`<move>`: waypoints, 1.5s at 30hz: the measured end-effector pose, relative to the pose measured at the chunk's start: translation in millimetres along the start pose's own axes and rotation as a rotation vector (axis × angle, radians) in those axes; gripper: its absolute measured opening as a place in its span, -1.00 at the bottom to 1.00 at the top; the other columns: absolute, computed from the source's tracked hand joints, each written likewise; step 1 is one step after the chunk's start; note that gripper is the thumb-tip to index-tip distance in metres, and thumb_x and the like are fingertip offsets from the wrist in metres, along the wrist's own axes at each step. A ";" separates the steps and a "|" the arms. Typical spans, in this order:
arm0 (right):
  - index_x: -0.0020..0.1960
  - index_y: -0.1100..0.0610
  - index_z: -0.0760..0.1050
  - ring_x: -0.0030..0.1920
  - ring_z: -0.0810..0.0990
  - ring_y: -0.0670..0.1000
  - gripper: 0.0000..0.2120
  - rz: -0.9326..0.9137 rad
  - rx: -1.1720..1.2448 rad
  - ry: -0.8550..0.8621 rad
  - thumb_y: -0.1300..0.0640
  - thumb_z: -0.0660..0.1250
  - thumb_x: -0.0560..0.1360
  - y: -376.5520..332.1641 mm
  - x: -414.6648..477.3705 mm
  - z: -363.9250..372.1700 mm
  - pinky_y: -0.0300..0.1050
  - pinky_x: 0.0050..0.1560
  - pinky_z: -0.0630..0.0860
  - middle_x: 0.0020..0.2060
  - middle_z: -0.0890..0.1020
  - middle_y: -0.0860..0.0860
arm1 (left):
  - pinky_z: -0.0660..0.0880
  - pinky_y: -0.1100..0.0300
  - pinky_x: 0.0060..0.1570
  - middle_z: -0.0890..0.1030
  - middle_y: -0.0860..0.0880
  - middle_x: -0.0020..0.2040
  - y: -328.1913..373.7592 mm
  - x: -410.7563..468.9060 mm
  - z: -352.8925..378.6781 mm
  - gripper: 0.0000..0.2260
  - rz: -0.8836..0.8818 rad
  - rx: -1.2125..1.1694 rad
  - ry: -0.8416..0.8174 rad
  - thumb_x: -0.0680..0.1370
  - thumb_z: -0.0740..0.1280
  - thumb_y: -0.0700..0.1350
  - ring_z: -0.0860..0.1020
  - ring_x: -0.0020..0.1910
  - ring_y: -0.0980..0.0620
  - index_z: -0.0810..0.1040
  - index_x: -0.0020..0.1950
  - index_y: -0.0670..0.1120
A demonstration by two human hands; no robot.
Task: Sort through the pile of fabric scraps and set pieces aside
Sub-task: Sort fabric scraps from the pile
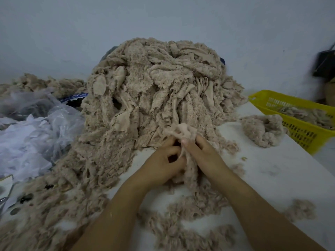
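Note:
A tall pile of beige fleecy fabric scraps (155, 82) covers the middle of the white table (272, 171) and spills toward the near left. At its front edge both hands work one long fluffy strip (190, 171). My left hand (163, 163) curls its fingers round the strip's side. My right hand (203, 153) pinches the strip's bunched top end between thumb and fingers. A small separate heap of scraps (262, 129) lies to the right, beside the basket.
A yellow plastic basket (299, 131) holding some scraps stands at the right edge. Crumpled clear and white plastic bags (32, 127) lie on the left. Loose tufts (301, 209) dot the near right. A dark object (324, 64) hangs on the wall at far right.

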State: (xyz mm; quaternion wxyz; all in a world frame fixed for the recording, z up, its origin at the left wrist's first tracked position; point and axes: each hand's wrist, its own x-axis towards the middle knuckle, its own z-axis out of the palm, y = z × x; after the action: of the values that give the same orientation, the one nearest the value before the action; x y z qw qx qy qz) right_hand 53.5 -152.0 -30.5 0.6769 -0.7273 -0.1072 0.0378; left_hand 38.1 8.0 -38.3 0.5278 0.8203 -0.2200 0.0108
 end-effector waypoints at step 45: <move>-0.32 -0.06 0.27 -0.51 0.24 -0.16 -0.67 -0.218 -0.458 -0.156 0.18 0.20 0.58 -0.9 -10.1 0.4 -0.26 -0.44 0.18 -0.51 0.33 -0.15 | 0.61 0.11 -0.12 0.71 -0.03 -0.15 6.9 12.4 -27.9 -0.75 -0.268 -1.314 0.524 0.58 0.30 -0.07 0.70 -0.18 0.07 0.72 -0.18 -0.10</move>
State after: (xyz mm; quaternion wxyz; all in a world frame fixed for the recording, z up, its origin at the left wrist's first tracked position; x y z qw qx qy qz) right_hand 43.5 -153.6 -30.5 0.4845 -0.8405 -0.2425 -0.0044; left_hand 52.7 25.5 -16.9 0.9445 0.3236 0.0554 0.0077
